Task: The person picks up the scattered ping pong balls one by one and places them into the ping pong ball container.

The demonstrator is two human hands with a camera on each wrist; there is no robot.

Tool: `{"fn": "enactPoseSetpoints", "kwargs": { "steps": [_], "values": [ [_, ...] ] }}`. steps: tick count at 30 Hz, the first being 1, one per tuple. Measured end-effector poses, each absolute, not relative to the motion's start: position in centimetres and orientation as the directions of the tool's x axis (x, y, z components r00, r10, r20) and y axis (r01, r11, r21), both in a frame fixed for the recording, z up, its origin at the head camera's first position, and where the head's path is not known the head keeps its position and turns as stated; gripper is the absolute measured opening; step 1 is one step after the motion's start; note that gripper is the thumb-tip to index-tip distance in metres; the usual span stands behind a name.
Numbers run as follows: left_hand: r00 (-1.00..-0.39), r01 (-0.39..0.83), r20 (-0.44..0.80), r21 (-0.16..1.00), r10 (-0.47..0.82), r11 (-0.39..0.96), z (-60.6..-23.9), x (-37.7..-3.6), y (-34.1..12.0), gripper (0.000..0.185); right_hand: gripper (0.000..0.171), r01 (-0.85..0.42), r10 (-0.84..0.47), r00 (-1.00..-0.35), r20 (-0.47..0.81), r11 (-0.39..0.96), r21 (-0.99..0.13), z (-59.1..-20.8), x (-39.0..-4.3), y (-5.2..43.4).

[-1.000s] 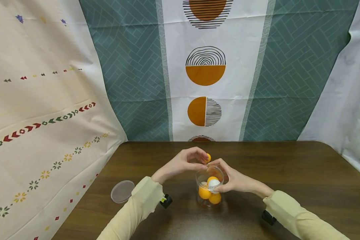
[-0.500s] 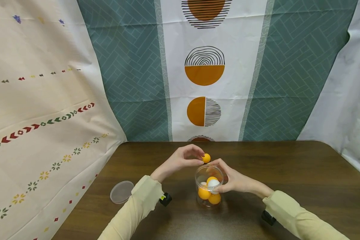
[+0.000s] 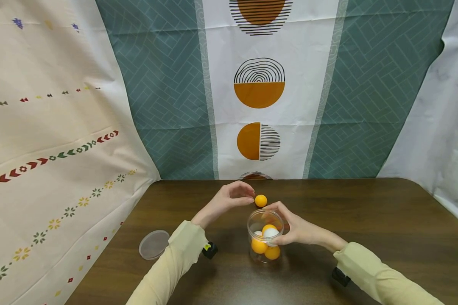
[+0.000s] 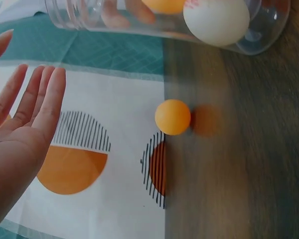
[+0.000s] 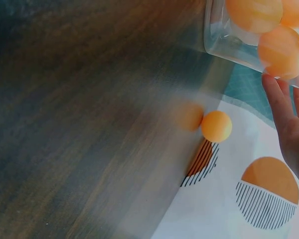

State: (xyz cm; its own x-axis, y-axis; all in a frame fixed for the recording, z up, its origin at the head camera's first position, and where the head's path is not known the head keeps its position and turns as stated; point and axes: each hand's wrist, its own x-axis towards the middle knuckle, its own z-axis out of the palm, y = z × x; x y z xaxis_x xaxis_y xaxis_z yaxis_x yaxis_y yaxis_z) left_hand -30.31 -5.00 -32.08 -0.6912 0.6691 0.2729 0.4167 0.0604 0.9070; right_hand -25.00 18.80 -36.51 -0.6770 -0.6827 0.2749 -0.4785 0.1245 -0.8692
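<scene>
A clear plastic jar (image 3: 254,226) stands upright on the table with several orange and white ping-pong balls inside. My right hand (image 3: 303,228) grips it near the rim, thumb in front and fingers behind. Behind the jar, a lone orange ping-pong ball (image 3: 261,201) sits on the tabletop; its reflection shows beside it in both wrist views. My left hand (image 3: 229,200) is just left of that ball, fingers loosely bent and apart from it. In the left wrist view, nothing shows between the left hand's fingers (image 4: 54,94).
A round translucent lid (image 3: 154,245) lies on the dark wooden table (image 3: 366,220), left of the jar near the left sleeve. Patterned cloths (image 3: 168,106) hang behind the table and along its left side.
The left hand has let go of the orange ping-pong ball and drawn slightly left, leaving the ball on the table behind the jar. The right hand keeps its hold on the jar.
</scene>
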Motion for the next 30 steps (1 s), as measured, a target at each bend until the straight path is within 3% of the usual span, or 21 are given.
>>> {"fn": "enactPoseSetpoints", "kwargs": {
  "steps": [21, 30],
  "values": [
    [-0.750, 0.380, 0.257, 0.922, 0.609, 0.078, -35.4, -33.6, -4.8, 0.032, 0.064, -0.477, -0.687, -0.668, 0.286, 0.101, -0.873, -36.4, -24.9, 18.7],
    [-0.775, 0.422, 0.291, 0.899, 0.561, 0.117, -36.6, -34.3, -4.6, 0.035, 0.065, -0.477, -0.692, -0.662, 0.287, 0.095, -0.874, -36.4, -24.9, 18.7]
  ]
}}
